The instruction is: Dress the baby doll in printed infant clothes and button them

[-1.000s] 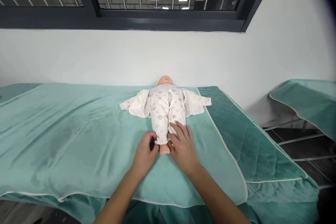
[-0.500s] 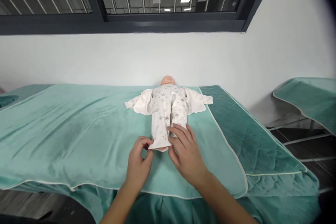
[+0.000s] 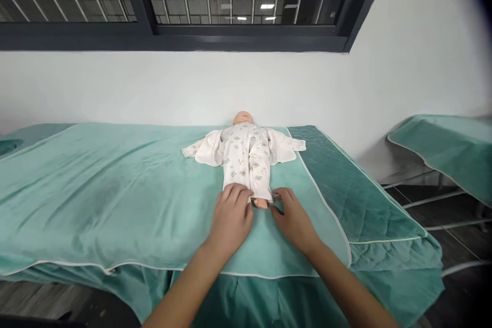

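Observation:
A baby doll [image 3: 243, 117] lies on its back, its head towards the wall. It wears a white patterned top with sleeves spread wide and white patterned trousers [image 3: 237, 159]. At the trouser leg on the right, a bare foot [image 3: 261, 203] shows below the hem. My left hand [image 3: 231, 217] is closed at the left edge of that hem, its back covering the end of the other leg. My right hand [image 3: 294, 218] has its fingers bent at the hem's right edge, finger and thumb around the cloth's corner; the exact grip is small and partly hidden.
Beneath the doll a light green sheet [image 3: 154, 215] covers a bed with a darker quilted cover [image 3: 369, 205]. Behind are a white wall [image 3: 172, 87] and a dark-framed window [image 3: 246, 43]. Another green-covered piece [image 3: 453, 148] with metal bars stands to the right.
Both hands have moved from the hem of the left trouser leg to the right one. The foot there now shows, and the left leg's end is behind my left hand.

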Demonstrator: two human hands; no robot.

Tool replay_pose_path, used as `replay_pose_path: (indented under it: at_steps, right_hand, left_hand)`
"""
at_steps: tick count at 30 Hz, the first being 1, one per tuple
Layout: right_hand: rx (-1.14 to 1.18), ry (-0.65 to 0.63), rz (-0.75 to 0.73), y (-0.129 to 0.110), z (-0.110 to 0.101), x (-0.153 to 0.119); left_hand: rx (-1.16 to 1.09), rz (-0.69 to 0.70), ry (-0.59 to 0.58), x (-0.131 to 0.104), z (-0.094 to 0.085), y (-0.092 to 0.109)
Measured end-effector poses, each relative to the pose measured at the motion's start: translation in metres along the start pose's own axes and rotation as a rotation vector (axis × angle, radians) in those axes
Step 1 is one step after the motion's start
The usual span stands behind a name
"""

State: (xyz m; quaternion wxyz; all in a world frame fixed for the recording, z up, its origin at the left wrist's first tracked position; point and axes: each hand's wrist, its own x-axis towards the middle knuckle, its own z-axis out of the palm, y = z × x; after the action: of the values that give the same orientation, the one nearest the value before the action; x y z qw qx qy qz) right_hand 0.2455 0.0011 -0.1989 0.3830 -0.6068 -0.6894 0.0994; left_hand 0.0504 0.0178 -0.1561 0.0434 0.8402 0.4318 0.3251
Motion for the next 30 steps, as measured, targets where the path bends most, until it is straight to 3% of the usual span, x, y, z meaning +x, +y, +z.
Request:
replay_pose_path:
  at_steps: [3,7,14,19,22,26,30]
  right_hand:
    - [-0.105,-0.069,-0.015,0.0,0.003,0.009]
    - [-0.084,-0.095,-0.013,-0.005,0.0,0.02]
    - [0.101,-0.045,-0.109,-0.024,-0.035,0.017]
    - [0.109,-0.024,-0.169,-0.038,-0.058,0.009]
    - [0.027,-0.06,-0.199,-0.031,-0.054,0.0]
    - [-0.094,-0.236,-0.231,-0.009,-0.041,-0.012]
    - [-0.012,-0.353,-0.155,0.007,-0.04,-0.013]
  left_hand:
    - [0.202,0.027,-0.111,0.02,0.008,0.003]
    - [0.288,0.029,-0.117,0.03,0.017,-0.001]
    - [-0.063,-0.002,0.042,0.015,0.008,0.001]
    - [-0.147,0.105,0.16,0.003,0.001,0.011]
    - [-0.071,0.173,0.141,-0.008,0.007,0.01]
    - [0.008,0.213,0.087,-0.025,0.016,0.001]
    - [0.042,0.101,0.128,-0.036,0.013,-0.014]
